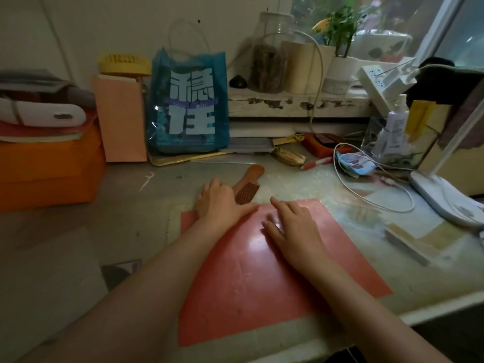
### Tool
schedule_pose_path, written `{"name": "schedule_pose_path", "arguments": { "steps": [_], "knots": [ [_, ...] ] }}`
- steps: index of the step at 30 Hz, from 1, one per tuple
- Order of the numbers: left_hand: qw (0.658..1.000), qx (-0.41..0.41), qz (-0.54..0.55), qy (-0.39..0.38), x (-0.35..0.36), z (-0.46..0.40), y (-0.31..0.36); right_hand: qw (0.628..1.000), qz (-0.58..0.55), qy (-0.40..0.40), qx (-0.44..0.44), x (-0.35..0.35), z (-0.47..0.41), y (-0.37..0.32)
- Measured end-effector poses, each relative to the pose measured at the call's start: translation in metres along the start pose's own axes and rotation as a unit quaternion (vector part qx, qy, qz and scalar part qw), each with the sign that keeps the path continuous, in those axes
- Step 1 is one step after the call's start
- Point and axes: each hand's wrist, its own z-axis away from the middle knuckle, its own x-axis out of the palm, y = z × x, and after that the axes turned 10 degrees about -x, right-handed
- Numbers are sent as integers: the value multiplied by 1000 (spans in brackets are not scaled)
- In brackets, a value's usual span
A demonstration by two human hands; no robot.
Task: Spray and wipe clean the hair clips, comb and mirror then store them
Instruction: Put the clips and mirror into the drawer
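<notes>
The left hand (218,203) lies palm down at the far edge of a red sheet (251,279), fingers relaxed and grasping nothing; its knuckles are just beside the wooden comb (248,186). The right hand (293,226) rests flat on the same sheet, fingers straight and a little spread, also holding nothing. The comb lies on the desk (301,179), its handle pointing away toward a blue plastic bag (187,106) that stands at the back. Left of the bag there is a pink paper bag (120,119) and an orange box (49,169). To the right, a white cable (377,189) loops over the desk, near a white spray bottle (394,127) and the base of a white lamp (445,200).
</notes>
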Motion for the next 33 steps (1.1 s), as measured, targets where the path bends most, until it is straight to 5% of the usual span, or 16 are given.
{"name": "schedule_pose_path", "arguments": {
  "steps": [11,22,33],
  "knots": [
    [978,47,191,-73,-50,42,-35,995,-84,51,-12,-20,10,-14],
    [964,123,204,-117,-136,139,-104,983,-104,-35,-147,-55,42,-88],
    [978,118,158,-74,-210,235,-221,957,-129,-8,-258,-36,110,-214]
  ]
}}
